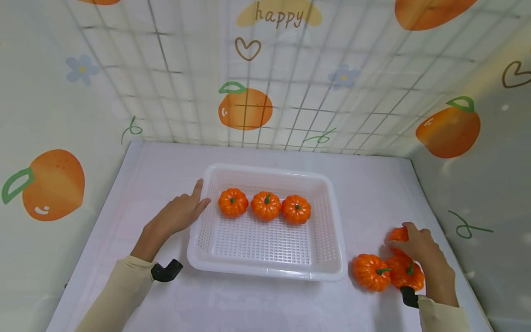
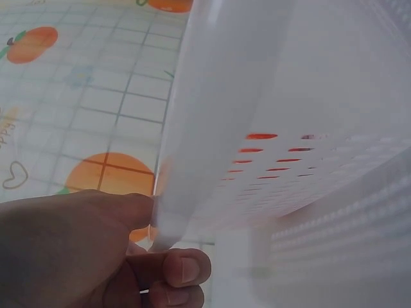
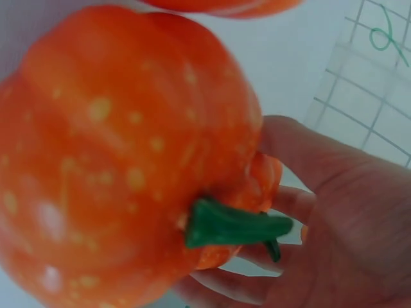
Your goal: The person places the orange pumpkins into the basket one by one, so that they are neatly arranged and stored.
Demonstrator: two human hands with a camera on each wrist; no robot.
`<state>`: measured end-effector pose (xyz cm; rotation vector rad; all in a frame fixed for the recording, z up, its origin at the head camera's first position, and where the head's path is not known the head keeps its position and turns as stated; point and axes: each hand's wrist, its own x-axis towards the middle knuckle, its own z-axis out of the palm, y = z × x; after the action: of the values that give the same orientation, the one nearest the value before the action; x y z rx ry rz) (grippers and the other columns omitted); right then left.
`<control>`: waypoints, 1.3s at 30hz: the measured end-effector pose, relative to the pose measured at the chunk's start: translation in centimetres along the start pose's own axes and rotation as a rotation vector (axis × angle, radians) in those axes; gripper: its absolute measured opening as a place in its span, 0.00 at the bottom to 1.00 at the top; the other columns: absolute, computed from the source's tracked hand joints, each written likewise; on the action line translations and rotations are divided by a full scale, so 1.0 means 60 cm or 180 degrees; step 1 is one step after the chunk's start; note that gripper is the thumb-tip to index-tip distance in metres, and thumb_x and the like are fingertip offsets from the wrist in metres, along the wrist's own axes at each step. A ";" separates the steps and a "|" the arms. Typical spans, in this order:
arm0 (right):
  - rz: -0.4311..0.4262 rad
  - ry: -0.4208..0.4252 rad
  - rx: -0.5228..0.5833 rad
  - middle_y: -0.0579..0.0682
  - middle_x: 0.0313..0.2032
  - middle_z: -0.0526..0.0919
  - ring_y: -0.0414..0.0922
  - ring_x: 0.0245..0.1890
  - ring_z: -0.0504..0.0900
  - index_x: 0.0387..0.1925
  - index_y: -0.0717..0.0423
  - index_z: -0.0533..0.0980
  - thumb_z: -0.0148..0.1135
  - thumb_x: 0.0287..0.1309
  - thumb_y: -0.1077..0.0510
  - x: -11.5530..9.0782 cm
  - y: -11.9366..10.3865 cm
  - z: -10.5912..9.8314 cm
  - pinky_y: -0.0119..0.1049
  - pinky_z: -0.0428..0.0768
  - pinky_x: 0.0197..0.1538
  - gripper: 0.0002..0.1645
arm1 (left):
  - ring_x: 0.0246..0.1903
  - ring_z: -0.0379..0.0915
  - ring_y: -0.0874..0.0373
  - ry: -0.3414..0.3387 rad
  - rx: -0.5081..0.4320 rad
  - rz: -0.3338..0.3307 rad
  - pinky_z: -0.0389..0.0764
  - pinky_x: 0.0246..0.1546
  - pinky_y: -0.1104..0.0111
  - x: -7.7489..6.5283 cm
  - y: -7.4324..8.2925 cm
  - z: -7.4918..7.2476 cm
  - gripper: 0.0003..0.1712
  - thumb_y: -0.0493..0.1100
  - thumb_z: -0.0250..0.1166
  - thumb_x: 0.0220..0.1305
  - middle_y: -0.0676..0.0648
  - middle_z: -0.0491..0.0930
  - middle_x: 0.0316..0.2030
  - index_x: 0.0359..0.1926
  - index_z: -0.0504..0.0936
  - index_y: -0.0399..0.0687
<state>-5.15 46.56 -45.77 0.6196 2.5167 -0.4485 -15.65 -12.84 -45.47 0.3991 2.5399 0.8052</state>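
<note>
A white plastic basket (image 1: 265,271) with perforated sides stands mid-table, holding three small orange pumpkins, the middle one (image 1: 266,206) with a green stem. My left hand (image 1: 180,213) grips the basket's left rim; in the left wrist view its thumb and curled fingers lie on either side of the basket edge (image 2: 176,218). At the right, my right hand (image 1: 421,249) has thumb and fingers round the farthest pumpkin (image 1: 398,234) of a group, partly hidden by the hand. Two more pumpkins lie nearer, one left (image 1: 370,272) and one under the wrist (image 1: 405,271). A near pumpkin (image 3: 115,160) fills much of the right wrist view.
The white table (image 1: 257,304) meets a patterned backdrop (image 1: 186,92) at the rear, with similar walls on both sides. The basket's right wall stands close to the loose pumpkins.
</note>
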 end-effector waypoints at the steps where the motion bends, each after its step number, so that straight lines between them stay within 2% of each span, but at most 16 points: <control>1: -0.0010 -0.0006 -0.0005 0.80 0.51 0.55 0.74 0.47 0.65 0.70 0.72 0.46 0.68 0.56 0.37 0.000 0.000 0.000 0.67 0.75 0.44 0.62 | 0.26 0.81 0.51 -0.0003 -0.0011 -0.0004 0.81 0.25 0.66 0.000 0.000 0.000 0.46 0.58 0.48 0.77 0.45 0.77 0.27 0.79 0.34 0.45; 8: -0.0085 0.0018 -0.0044 0.80 0.51 0.56 0.74 0.48 0.64 0.69 0.74 0.48 0.67 0.57 0.37 -0.002 0.002 -0.001 0.69 0.73 0.45 0.60 | 0.26 0.81 0.51 -0.0014 -0.0010 -0.0017 0.81 0.25 0.66 0.000 -0.001 0.001 0.46 0.59 0.48 0.77 0.46 0.77 0.26 0.79 0.34 0.46; 18: 0.0001 0.0051 0.0005 0.79 0.51 0.57 0.72 0.47 0.65 0.70 0.72 0.48 0.70 0.57 0.41 -0.004 -0.007 -0.004 0.66 0.75 0.44 0.59 | 0.26 0.81 0.52 -0.0007 -0.0047 0.0007 0.81 0.26 0.66 -0.002 0.000 0.000 0.46 0.59 0.48 0.77 0.46 0.77 0.26 0.79 0.34 0.45; 29: -0.0337 0.0408 0.0029 0.78 0.50 0.59 0.70 0.45 0.66 0.71 0.71 0.50 0.70 0.57 0.48 -0.027 -0.034 -0.017 0.59 0.78 0.39 0.54 | 0.25 0.81 0.51 -0.0002 -0.0041 0.0058 0.81 0.25 0.66 -0.001 0.000 -0.001 0.46 0.58 0.47 0.77 0.46 0.76 0.25 0.79 0.34 0.43; 39: -0.0623 0.0726 -0.0120 0.76 0.49 0.62 0.68 0.43 0.68 0.68 0.71 0.56 0.71 0.56 0.49 -0.052 -0.091 -0.040 0.55 0.78 0.37 0.50 | 0.22 0.79 0.57 -0.0027 -0.0185 0.0006 0.85 0.29 0.60 -0.003 -0.001 0.001 0.46 0.58 0.48 0.77 0.46 0.77 0.25 0.79 0.32 0.46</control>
<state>-6.43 41.91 -41.07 0.4321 2.8110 -0.4190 -15.49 -12.90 -45.49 0.3855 2.5024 0.8739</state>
